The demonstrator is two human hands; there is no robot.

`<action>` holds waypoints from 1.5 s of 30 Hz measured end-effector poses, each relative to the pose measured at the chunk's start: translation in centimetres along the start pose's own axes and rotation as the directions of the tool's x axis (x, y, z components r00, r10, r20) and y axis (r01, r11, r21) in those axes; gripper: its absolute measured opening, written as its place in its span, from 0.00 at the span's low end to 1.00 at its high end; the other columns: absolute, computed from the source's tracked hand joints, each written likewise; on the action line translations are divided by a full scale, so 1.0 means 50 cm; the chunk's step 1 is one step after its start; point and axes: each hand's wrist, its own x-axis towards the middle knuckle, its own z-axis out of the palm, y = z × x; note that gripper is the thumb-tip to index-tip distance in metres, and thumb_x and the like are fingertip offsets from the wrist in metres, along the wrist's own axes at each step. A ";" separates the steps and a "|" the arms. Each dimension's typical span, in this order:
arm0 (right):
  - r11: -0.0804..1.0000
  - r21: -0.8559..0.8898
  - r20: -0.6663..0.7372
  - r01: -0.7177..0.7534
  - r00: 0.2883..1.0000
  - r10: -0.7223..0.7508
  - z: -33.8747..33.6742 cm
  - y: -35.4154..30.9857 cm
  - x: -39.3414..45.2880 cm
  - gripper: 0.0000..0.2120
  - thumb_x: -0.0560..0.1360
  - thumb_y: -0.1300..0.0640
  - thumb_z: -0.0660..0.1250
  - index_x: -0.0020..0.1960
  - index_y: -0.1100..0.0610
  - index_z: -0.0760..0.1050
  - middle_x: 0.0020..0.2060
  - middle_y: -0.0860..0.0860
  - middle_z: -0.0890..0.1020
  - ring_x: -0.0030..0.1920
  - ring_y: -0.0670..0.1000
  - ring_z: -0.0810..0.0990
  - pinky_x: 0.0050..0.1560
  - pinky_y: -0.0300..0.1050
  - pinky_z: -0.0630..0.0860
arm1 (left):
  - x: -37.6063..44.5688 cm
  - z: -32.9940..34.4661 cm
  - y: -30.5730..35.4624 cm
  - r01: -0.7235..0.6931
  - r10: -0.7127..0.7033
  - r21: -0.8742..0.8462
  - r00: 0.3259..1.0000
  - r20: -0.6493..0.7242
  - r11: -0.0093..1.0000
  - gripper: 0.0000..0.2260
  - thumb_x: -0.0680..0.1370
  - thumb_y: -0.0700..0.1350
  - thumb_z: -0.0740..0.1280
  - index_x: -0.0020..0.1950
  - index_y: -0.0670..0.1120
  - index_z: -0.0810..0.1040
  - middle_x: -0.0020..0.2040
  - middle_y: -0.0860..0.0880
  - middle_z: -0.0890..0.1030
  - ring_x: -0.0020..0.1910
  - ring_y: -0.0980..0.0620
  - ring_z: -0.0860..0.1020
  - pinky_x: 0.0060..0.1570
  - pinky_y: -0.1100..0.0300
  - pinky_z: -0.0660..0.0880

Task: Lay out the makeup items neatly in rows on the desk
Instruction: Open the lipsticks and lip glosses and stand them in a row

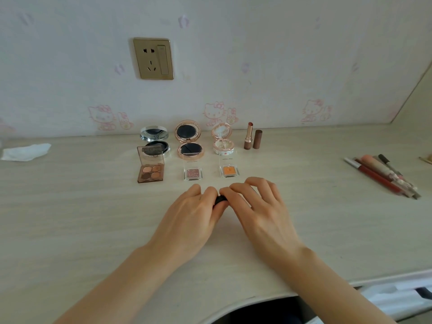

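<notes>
My left hand (195, 210) and my right hand (256, 204) meet over the middle of the desk, both gripping a small black item (220, 199) that is mostly hidden by the fingers. Behind them, a back row holds a silver compact (154, 141), a rose-gold compact (189, 140), a pale pink compact (222, 139), all open, and an uncapped lipstick (248, 136) with its cap (257, 139) beside it. A nearer row holds a four-colour eyeshadow palette (150, 168), a pink single eyeshadow (192, 173) and an orange single eyeshadow (229, 170).
A loose bunch of pencils and brushes (383, 175) lies at the right on the pale wooden desk (93, 218). A crumpled white tissue (25, 152) sits at the far left. A wall socket (153, 58) is on the wallpapered wall behind.
</notes>
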 end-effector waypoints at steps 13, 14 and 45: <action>0.997 0.080 -0.033 -0.019 0.999 0.022 0.010 0.010 -0.008 0.12 0.76 0.65 0.64 0.58 0.59 0.79 0.50 0.54 0.80 0.51 0.56 0.74 0.51 0.47 0.70 | -0.006 0.025 -0.039 0.134 -0.105 -0.253 0.986 0.126 0.958 0.17 0.70 0.70 0.53 0.40 0.57 0.65 0.39 0.54 0.68 0.36 0.57 0.70 0.34 0.65 0.64; 0.995 0.090 -0.030 -0.043 0.999 0.045 0.010 0.011 -0.008 0.14 0.75 0.66 0.66 0.59 0.59 0.78 0.50 0.54 0.80 0.50 0.56 0.75 0.50 0.47 0.71 | -0.006 0.025 -0.041 0.137 -0.110 -0.269 0.988 0.112 0.953 0.16 0.71 0.69 0.54 0.41 0.57 0.66 0.39 0.54 0.68 0.37 0.57 0.70 0.36 0.66 0.65; 0.829 0.448 0.127 -0.335 0.942 0.312 -0.005 0.007 -0.001 0.10 0.74 0.63 0.66 0.55 0.60 0.75 0.45 0.49 0.79 0.46 0.52 0.78 0.45 0.42 0.72 | 0.008 0.013 -0.047 0.292 -0.352 -0.727 0.933 0.074 0.621 0.10 0.82 0.41 0.59 0.48 0.49 0.79 0.37 0.50 0.77 0.36 0.57 0.73 0.39 0.53 0.72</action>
